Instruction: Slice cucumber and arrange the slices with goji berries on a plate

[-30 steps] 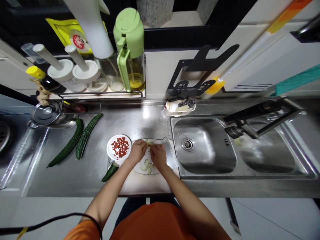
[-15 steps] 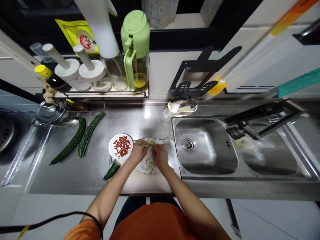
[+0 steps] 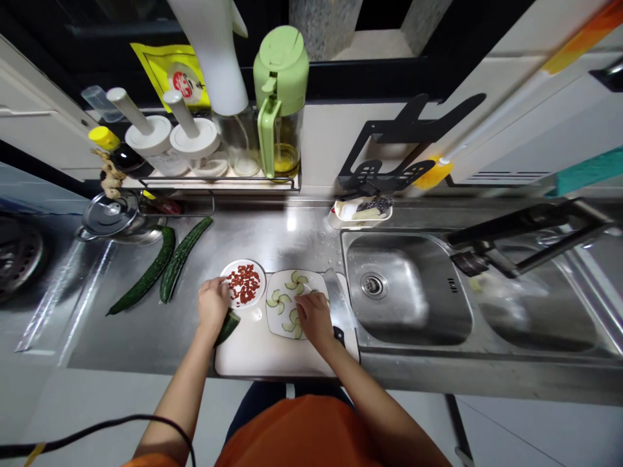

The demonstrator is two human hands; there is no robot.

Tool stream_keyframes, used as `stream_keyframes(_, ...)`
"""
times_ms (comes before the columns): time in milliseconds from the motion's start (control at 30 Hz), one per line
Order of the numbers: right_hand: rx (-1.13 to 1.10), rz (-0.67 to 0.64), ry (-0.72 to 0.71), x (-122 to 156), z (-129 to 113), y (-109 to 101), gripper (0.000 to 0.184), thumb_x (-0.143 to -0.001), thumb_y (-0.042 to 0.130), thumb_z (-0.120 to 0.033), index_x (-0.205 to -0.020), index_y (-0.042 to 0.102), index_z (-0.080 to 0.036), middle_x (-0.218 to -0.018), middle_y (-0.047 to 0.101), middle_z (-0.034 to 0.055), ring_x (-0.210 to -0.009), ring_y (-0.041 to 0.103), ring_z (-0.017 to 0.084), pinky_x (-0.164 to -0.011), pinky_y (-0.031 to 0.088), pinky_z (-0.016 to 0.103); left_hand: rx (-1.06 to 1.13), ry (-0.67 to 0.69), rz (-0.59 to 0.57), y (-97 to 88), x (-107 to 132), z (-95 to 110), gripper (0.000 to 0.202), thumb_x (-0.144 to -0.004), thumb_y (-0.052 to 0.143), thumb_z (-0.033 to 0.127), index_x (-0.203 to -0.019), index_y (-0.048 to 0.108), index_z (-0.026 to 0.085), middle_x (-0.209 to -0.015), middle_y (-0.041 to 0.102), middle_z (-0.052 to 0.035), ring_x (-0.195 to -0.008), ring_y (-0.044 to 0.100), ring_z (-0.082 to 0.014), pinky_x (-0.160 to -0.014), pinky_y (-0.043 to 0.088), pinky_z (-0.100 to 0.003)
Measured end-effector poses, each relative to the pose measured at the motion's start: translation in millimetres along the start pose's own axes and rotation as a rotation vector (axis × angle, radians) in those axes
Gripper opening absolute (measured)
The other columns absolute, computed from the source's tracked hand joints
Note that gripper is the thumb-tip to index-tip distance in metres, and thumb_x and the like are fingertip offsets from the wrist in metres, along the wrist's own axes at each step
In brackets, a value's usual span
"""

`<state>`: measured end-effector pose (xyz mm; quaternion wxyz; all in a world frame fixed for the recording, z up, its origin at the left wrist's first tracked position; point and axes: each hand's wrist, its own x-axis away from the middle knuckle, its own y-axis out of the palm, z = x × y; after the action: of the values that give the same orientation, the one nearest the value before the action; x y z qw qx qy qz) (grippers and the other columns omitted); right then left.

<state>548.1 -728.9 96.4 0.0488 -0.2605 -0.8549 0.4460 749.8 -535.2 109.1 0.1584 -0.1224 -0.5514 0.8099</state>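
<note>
My left hand (image 3: 214, 303) is at the left rim of a small round white plate (image 3: 264, 293), its fingers curled over the edge. Small red pieces (image 3: 244, 283) lie spread on that plate. My right hand (image 3: 315, 318) is over a square white plate (image 3: 272, 326), fingers drawn together; whatever they may hold is hidden. Thin cucumber slices (image 3: 293, 323) form pinwheel shapes on the square plate, one group partly behind the hand. Beneath both plates lies a white cutting board (image 3: 272, 360). A cleaver (image 3: 341, 305) rests at its right, and a cut cucumber piece (image 3: 226, 327) is beside my left wrist.
Two whole cucumbers (image 3: 146, 275) lie to the left by a lidded pot (image 3: 109, 214). To the right are a double sink (image 3: 409, 279) and black faucet (image 3: 525, 240). A rack (image 3: 219, 185) holds jars and a green-topped oil bottle (image 3: 281, 71) at the back.
My left hand has moved left from the square plate to the round plate's rim. My right hand has come slightly nearer to me. The view has shifted a little.
</note>
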Motion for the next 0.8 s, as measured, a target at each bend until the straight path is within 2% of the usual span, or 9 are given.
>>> stream_keyframes(133, 0.004, -0.03, -0.007, 2.3, -6.5, 2.4, 0.021, -0.083, 0.049, -0.012, -0.092, 0.067, -0.018, -0.08, 0.062, 0.0062, -0.084, 0.044, 0.022, -0.078, 0.038, 0.035, -0.047, -0.001, -0.004, 6.1, -5.1, -11.2, 0.031, -0.084, 0.043, 0.03, -0.102, 0.065, 0.017, -0.092, 0.063, -0.0086, -0.087, 0.057, -0.0206, -0.084, 0.044, -0.033)
stream_keyframes(300, -0.01, -0.044, -0.005, 4.7, -9.9, 2.4, 0.022, -0.082, 0.049, -0.012, -0.092, 0.067, -0.019, -0.081, 0.062, 0.0054, -0.084, 0.044, 0.021, -0.077, 0.038, 0.034, -0.068, 0.005, -0.039, 13.6, -10.2, -10.9, 0.031, -0.085, 0.042, 0.032, -0.097, 0.067, 0.019, -0.092, 0.064, -0.0078, -0.086, 0.057, -0.0186, -0.082, 0.044, -0.031)
stream_keyframes(467, -0.014, -0.031, -0.003, 7.3, -10.3, 1.5, 0.021, -0.082, 0.05, -0.012, -0.092, 0.067, -0.019, -0.08, 0.061, 0.0054, -0.084, 0.045, 0.021, -0.077, 0.038, 0.033, -0.075, 0.028, -0.033, 10.2, -12.5, -9.5, 0.03, -0.084, 0.043, 0.032, -0.092, 0.069, 0.02, -0.088, 0.065, -0.0076, -0.085, 0.057, -0.0192, -0.085, 0.043, -0.032)
stream_keyframes(600, -0.021, -0.032, -0.002, 8.9, -11.2, -0.2, 0.021, -0.081, 0.05, -0.012, -0.092, 0.067, -0.019, -0.08, 0.062, 0.0052, -0.085, 0.045, 0.021, -0.077, 0.038, 0.033, 0.042, 0.018, -0.025, 3.0, -8.5, -8.4, 0.031, -0.083, 0.043, 0.034, -0.088, 0.07, 0.018, -0.085, 0.067, -0.0073, -0.084, 0.059, -0.0192, -0.085, 0.043, -0.031)
stream_keyframes(700, -0.018, -0.049, 0.0, 9.1, -12.7, -3.3, 0.021, -0.083, 0.049, -0.013, -0.093, 0.067, -0.02, -0.081, 0.062, 0.0054, -0.086, 0.046, 0.021, -0.077, 0.038, 0.034, 0.201, -0.082, -0.022, 0.0, -0.6, -5.6, 0.029, -0.081, 0.047, 0.037, -0.086, 0.07, 0.019, -0.087, 0.069, -0.0055, -0.081, 0.061, -0.018, -0.081, 0.045, -0.03)
stream_keyframes(800, -0.008, -0.055, 0.008, 9.3, -13.3, -8.0, 0.022, -0.084, 0.048, -0.015, -0.093, 0.067, -0.021, -0.081, 0.062, 0.0055, -0.085, 0.047, 0.021, -0.077, 0.039, 0.035, 0.369, -0.18, -0.072, 2.6, 11.5, 5.7, 0.028, -0.079, 0.05, 0.039, -0.083, 0.07, 0.02, -0.085, 0.07, -0.0031, -0.076, 0.062, -0.0163, -0.075, 0.047, -0.029)
